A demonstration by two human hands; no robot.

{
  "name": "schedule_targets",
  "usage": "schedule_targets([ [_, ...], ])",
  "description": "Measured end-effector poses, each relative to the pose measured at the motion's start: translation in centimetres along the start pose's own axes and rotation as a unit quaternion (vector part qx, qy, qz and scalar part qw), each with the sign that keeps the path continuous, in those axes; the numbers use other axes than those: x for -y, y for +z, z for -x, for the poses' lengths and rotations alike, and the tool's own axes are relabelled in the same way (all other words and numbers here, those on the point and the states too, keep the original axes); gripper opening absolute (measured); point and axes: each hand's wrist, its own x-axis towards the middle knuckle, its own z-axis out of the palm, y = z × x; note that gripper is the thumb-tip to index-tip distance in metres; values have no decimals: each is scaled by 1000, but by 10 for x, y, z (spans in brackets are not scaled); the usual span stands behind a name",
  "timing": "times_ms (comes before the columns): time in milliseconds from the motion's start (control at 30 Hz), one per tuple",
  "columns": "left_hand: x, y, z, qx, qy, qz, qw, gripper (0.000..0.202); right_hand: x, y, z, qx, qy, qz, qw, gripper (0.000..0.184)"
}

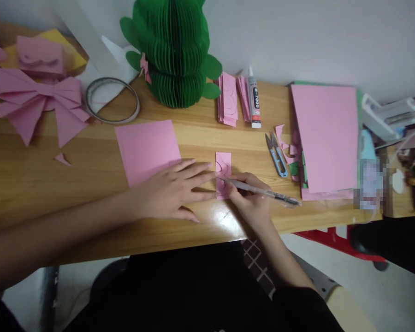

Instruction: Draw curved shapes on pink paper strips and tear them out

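A small pink paper strip [223,159] lies on the wooden table, with dark curved lines drawn on it. My right hand [251,203] grips a clear-barrelled pen [263,190], its tip at the strip. Flat on the table, my left hand [173,189] has its fingers spread, and the fingertips reach the strip's left edge. Partly under that hand is a larger pink paper square [147,147]. Beyond the strip stand folded pink paper pieces [228,99], one marked with similar curves, and a glue tube [253,99].
Blue thread snips [276,154] lie among paper scraps beside a stack of pink sheets [327,138]. A green honeycomb paper shape [174,55] stands against the wall. At left are a tape roll [135,103] and a pink paper bow [38,94]. A white glue gun [383,115] sits far right.
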Motion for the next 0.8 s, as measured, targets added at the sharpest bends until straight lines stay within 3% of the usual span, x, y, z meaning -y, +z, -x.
schedule_targets([
  [533, 1, 0, 0, -13, 6, 7, 1000, 61, 2, -8, 7, -4, -6, 23, 1000, 6],
  [800, 1, -1, -1, 9, -7, 15, 1000, 62, 0, -9, 10, 8, -10, 14, 1000, 3],
])
